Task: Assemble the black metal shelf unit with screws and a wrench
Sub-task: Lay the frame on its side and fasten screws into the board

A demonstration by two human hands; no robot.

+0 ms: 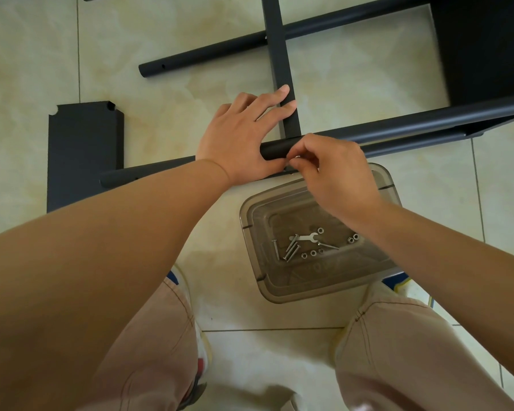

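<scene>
A black metal tube [413, 126] runs across the tiled floor, joined to a flat black crossbar [279, 54]. My left hand [244, 137] lies over the tube's near end, fingers stretched onto the crossbar and thumb under the tube. My right hand [330, 170] pinches a small silver piece, a screw or nut, against the tube's end. A second tube [149, 170] lies below, partly hidden by my left forearm. A clear brown plastic box [255, 209] holds several screws [290, 250], several nuts [312, 253] and a small flat wrench [304, 238].
A third black tube [220, 48] lies farther back. A loose black shelf panel [83, 155] rests on the left. A large black panel [487, 48] fills the upper right corner. My knees and shoes are at the bottom, close to the box.
</scene>
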